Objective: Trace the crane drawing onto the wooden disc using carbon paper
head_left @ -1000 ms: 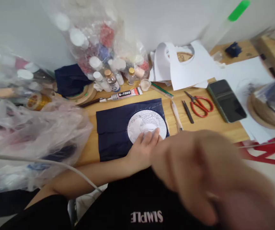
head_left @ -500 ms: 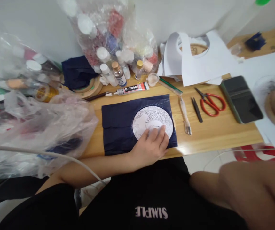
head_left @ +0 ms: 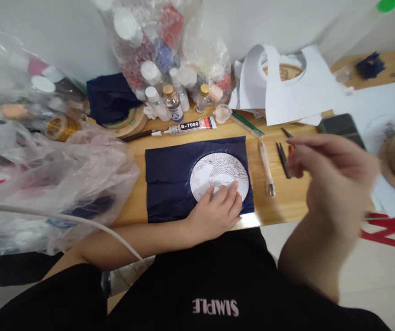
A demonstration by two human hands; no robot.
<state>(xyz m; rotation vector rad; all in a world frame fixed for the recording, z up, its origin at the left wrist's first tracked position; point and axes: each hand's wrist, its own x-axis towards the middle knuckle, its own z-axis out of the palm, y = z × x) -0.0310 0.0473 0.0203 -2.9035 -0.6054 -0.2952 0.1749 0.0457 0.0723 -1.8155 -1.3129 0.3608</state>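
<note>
My left hand [head_left: 214, 209] lies on a round white paper [head_left: 202, 177] printed with a line drawing of a bird. Its slightly curled fingers press on the lower part of the paper and cover some of it. Under the paper is a dark blue cloth [head_left: 166, 184], spread on the table. Raised above the table on the right, my right hand [head_left: 335, 179] has thumb and forefinger close together and the other fingers curled. Whatever may be between them is too small or blurred to make out. It hides most of the red-handled pliers [head_left: 291, 148], and black tweezers [head_left: 283, 160] lie beside its fingertips.
A white-handled pen-like tool [head_left: 266, 168] lies right of the cloth. Behind are a glue tube [head_left: 192, 126], small bottles [head_left: 172, 103] and cut white paper [head_left: 301, 99]. A phone [head_left: 342, 126] lies right; plastic bags [head_left: 90, 165] crowd the left, with a cable [head_left: 80, 218] crossing in front.
My right hand has risen from low at the right, off the table, to above the pliers, now covering them and part of the phone. My left hand stays on the paper.
</note>
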